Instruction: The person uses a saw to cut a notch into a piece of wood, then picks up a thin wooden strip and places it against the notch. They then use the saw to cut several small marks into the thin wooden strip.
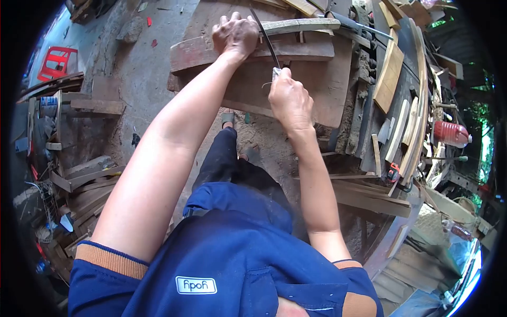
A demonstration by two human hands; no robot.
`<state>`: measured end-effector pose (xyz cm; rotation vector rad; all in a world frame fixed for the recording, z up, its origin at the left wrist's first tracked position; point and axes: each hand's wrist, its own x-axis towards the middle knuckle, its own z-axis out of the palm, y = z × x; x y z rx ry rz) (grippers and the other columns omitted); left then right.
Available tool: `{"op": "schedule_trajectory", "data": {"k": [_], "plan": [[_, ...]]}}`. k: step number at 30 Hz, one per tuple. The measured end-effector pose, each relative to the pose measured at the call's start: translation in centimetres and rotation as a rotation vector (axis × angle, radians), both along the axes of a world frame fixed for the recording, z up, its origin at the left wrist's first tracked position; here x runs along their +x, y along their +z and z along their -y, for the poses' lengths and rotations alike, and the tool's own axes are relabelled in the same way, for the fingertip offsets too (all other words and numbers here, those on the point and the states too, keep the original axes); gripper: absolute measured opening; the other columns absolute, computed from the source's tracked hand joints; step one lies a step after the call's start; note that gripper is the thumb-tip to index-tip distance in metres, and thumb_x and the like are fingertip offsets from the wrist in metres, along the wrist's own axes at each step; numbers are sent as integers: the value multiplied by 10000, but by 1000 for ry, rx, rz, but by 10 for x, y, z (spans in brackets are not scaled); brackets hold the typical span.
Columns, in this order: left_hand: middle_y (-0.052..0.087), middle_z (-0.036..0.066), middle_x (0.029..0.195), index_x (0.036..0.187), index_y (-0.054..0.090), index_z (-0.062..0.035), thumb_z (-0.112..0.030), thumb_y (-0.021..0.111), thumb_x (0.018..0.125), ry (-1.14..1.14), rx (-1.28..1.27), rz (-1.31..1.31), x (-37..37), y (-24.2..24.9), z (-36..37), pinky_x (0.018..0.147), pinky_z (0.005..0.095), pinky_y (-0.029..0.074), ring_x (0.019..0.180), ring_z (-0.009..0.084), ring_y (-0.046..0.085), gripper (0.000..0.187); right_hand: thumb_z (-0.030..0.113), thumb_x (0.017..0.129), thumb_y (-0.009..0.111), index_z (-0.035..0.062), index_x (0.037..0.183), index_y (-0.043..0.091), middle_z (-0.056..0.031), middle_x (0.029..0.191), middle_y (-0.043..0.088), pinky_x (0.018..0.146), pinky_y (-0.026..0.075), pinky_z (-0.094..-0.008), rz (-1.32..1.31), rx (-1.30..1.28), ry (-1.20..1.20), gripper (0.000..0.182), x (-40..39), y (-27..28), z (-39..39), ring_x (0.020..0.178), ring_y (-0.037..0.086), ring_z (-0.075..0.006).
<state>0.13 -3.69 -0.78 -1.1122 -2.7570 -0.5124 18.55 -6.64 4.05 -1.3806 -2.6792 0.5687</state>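
My right hand (291, 100) is closed around the pale handle of a long, narrow, dark-bladed tool (268, 42). Its blade points up and to the left, crossing the end of a light wooden strip (301, 25). At that same end my left hand (235, 37) presses down with curled fingers, gripping the wood beside the blade. Beneath the strip lies a thick, slightly curved reddish-brown board (303, 47). Both pieces rest on a broad wooden bench top (322, 87). My left fingertips are partly hidden behind the knuckles.
Wood offcuts and long strips (388, 76) crowd the right side, with a tape measure (393, 173) among them. A red-liquid bottle (451, 133) lies farther right. More scrap wood (97, 105) is stacked at left, near a red plastic chair (57, 63).
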Motion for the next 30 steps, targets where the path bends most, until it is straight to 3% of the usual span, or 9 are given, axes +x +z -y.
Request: {"op": "schedule_trajectory", "data": {"k": [10, 11, 16, 21, 24, 30], "plan": [[662, 29, 1098, 877, 740, -86, -378, 416, 967, -99, -27, -42, 1, 0, 7, 905, 435, 434, 1074, 265, 587, 446, 193, 962, 467, 6, 951, 530, -249, 746, 686, 696, 562, -505, -13, -35, 30, 198, 4, 2, 10, 767, 706, -410], [689, 62, 987, 883, 696, -95, -433, 411, 973, -144, 15, -104, -1, -3, 10, 872, 446, 461, 1034, 283, 607, 451, 177, 959, 456, 8, 936, 538, -250, 753, 688, 702, 568, -499, -21, -22, 27, 190, -1, -1, 6, 768, 708, -406], [689, 76, 968, 909, 676, -110, -422, 432, 965, -95, 23, -65, -1, -6, 4, 864, 437, 461, 1030, 278, 605, 400, 156, 955, 429, 18, 911, 546, -244, 751, 690, 701, 577, -488, -95, 66, 8, 186, -59, -21, -34, 755, 714, -386], [663, 44, 933, 793, 689, -94, -408, 456, 956, -104, 90, -136, -3, -12, 4, 856, 439, 452, 1034, 269, 574, 424, 158, 945, 444, 23, 915, 544, -237, 713, 682, 658, 576, -506, -60, 61, 49, 171, -27, -10, -13, 707, 711, -385], [645, 43, 956, 737, 695, -78, -392, 458, 956, -133, 153, -132, -6, -15, 4, 855, 446, 452, 1031, 269, 569, 451, 157, 944, 458, 18, 914, 539, -238, 721, 683, 665, 571, -507, -25, 26, 70, 164, -5, 0, 3, 723, 708, -397], [651, 34, 1087, 786, 731, -66, -386, 418, 972, -36, 72, -60, -6, -7, -4, 889, 464, 446, 1081, 271, 560, 484, 167, 943, 470, 0, 931, 544, -265, 770, 686, 693, 565, -507, -16, 12, 32, 184, -12, -1, -17, 768, 704, -417]]}}
